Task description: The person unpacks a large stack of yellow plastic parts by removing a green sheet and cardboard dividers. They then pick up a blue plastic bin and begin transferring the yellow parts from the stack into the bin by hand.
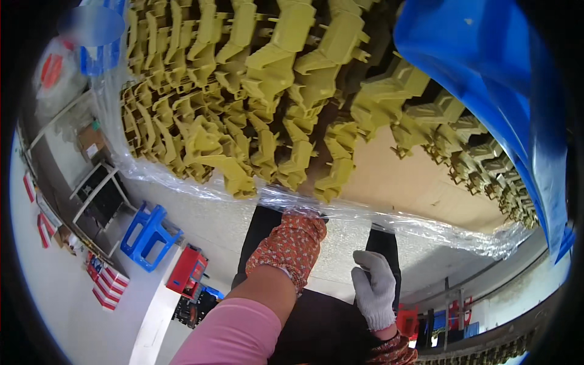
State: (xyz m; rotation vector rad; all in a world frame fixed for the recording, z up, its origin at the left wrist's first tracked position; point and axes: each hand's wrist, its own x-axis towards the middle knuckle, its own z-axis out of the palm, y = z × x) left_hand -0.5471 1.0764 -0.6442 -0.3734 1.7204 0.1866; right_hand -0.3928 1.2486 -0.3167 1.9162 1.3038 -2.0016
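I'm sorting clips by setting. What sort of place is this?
Probably a factory floor: rows of identical yellow plastic parts on plastic sheet, a blue crate, and a gloved right hand.

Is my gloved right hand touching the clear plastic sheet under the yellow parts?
Apart. The head view shows the right hand hanging below the clear plastic sheet, with speckled floor visible between them.
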